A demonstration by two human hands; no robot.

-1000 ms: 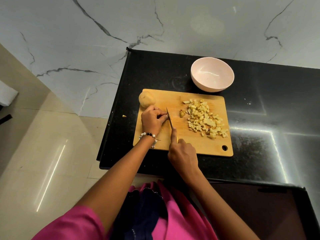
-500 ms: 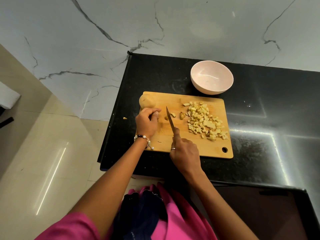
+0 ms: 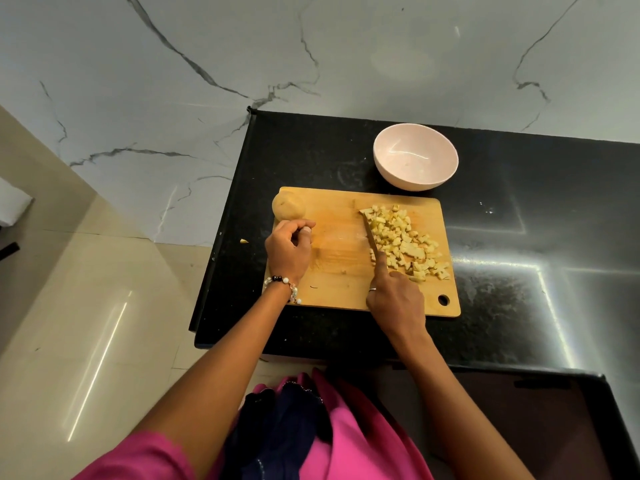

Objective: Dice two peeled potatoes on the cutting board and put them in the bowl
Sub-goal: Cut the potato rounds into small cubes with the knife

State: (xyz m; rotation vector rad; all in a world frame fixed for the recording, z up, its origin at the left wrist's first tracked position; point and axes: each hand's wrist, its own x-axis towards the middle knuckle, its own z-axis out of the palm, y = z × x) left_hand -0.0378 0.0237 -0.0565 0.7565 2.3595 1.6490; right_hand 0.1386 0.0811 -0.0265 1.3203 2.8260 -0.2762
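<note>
Head view, looking down on a black speckled counter (image 3: 519, 237) set against a veined marble wall. A rectangular wooden cutting board (image 3: 339, 271) lies with its long axis from 9 to 3 o'clock; a hanging hole marks its corner at 4 o'clock. The right hand (image 3: 396, 303) grips the handle of a knife (image 3: 372, 239), fingers curled round it and forefinger laid along the spine; the thin blade runs toward 11 o'clock and its edge rests against the 9 o'clock flank of a heap of diced potato (image 3: 405, 242), pale yellow, rough small cubes. The left hand (image 3: 289, 251) rests on the board at 9 o'clock, fingers loosely curled and thumb tucked; whether it holds a scrap cannot be told. Just beyond its fingertips, at 12 o'clock from that hand, sits the whole peeled potato (image 3: 288, 206), rounded, matt and buff, on the board's far left corner. The left hand is plainly nearer to it than the knife hand, so fetching it to the bare middle of the board probably falls to the left. A smooth, pale pink bowl (image 3: 415, 174), round, glossy and still without potato, stands on the counter just beyond the board's far edge, at 12 o'clock from the heap. One stray chip (image 3: 244, 241) lies on the counter left of the board.
</note>
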